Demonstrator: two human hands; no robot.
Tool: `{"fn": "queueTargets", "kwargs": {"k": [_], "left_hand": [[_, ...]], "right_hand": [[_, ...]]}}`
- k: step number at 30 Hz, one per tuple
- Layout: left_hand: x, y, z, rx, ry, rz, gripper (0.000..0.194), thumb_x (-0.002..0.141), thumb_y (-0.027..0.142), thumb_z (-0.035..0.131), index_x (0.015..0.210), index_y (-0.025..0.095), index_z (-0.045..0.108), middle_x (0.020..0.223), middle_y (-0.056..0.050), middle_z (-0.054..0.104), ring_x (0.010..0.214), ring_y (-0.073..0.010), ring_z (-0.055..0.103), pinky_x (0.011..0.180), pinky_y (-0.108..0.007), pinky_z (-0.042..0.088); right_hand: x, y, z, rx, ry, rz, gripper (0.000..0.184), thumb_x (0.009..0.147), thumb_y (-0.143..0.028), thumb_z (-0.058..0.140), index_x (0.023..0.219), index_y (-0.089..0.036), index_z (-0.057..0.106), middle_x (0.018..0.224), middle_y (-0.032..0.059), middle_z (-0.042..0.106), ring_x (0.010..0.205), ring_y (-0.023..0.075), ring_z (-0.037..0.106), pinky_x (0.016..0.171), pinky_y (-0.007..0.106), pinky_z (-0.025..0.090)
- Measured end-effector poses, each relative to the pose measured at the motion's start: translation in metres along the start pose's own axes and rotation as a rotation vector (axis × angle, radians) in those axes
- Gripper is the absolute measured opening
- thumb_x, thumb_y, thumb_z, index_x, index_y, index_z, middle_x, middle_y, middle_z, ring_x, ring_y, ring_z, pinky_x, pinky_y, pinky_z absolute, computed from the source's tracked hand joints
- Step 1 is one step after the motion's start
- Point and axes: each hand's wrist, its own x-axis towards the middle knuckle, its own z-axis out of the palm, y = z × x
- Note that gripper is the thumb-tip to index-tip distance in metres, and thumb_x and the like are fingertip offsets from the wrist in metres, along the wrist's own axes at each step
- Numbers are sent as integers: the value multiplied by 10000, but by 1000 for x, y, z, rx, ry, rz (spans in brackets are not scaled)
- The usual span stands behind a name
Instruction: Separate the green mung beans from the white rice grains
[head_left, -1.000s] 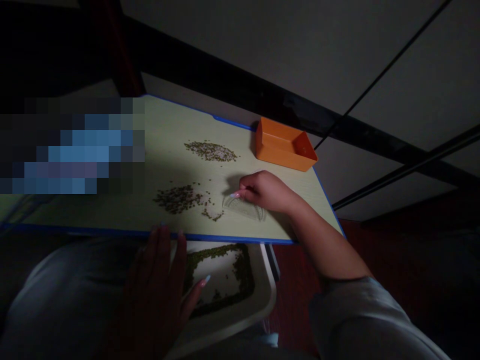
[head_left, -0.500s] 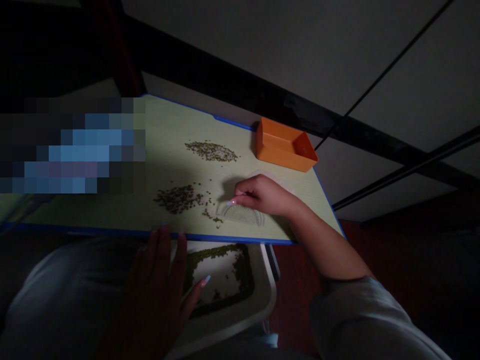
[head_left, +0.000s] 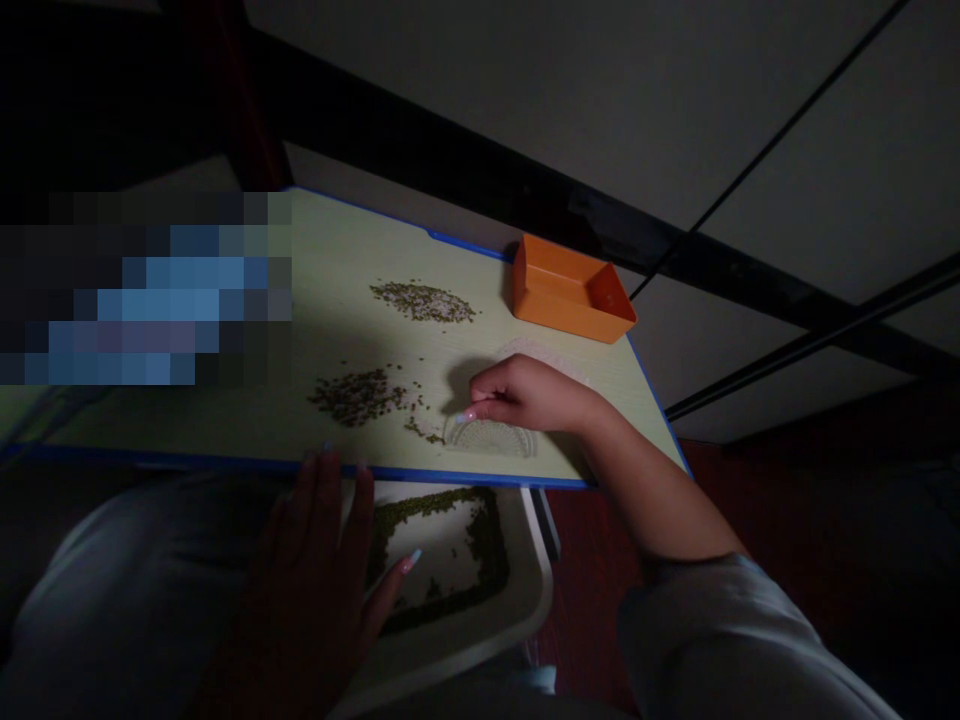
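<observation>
My right hand (head_left: pixel 529 395) rests on a small pale table (head_left: pixel 337 250) with a blue rim and pinches a clear half-round plastic piece (head_left: pixel 491 437) that stands on its edge. A few green beans (head_left: pixel 424 430) lie just left of the plastic piece. A larger pile of beans (head_left: pixel 356 395) lies further left, and another pile mixed with pale grains (head_left: pixel 424 300) sits further back. My left hand (head_left: pixel 319 580) lies flat with fingers stretched out, below the table's near edge, beside a white tray (head_left: pixel 517 600) that holds green beans.
An orange box (head_left: pixel 570 290) stands at the table's back right corner. A blurred blue patch covers the left part of the table. A dark rail and cables run behind the table. The scene is dim, and my lap lies under the tray.
My right hand shifted the clear plastic piece slightly toward the table's near edge, after pushing it left into the loose beans. The left hand stayed still.
</observation>
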Motion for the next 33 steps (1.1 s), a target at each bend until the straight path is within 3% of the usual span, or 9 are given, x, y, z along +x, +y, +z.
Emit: {"fn": "queueTargets", "kwargs": {"k": [8, 14, 23, 33], "left_hand": [[0, 1, 0, 11, 11, 8, 852, 802, 514, 466, 1431, 59, 115, 1547, -276, 77, 1412, -444, 170, 1056, -607, 325], [1, 1, -1, 11, -2, 8, 857, 802, 512, 476, 1433, 66, 107, 1548, -274, 72, 1417, -435, 162, 1062, -598, 326], [0, -1, 0, 5, 18, 14, 839, 805, 511, 468, 1431, 66, 131, 1546, -276, 89, 1414, -441, 167, 1055, -598, 328], [0, -1, 0, 22, 38, 22, 846, 797, 498, 487, 1429, 60, 135, 1542, -279, 113, 1408, -438, 191, 1049, -588, 343]], "right_hand": [[-1, -3, -1, -88, 34, 46, 319, 878, -319, 537, 607, -161, 475, 574, -57, 369, 552, 69, 270, 565, 249, 182], [-1, -11, 1, -43, -27, -41, 328, 902, -317, 486, 610, -172, 449, 576, -53, 361, 552, 73, 292, 567, 245, 202], [-1, -6, -2, -287, 4, 146, 300, 893, -353, 499, 678, -162, 586, 602, -27, 432, 555, 86, 268, 577, 276, 152], [-2, -3, -8, -326, 25, 235, 286, 888, -355, 505, 712, -157, 612, 591, -29, 440, 554, 83, 281, 573, 267, 164]]}}
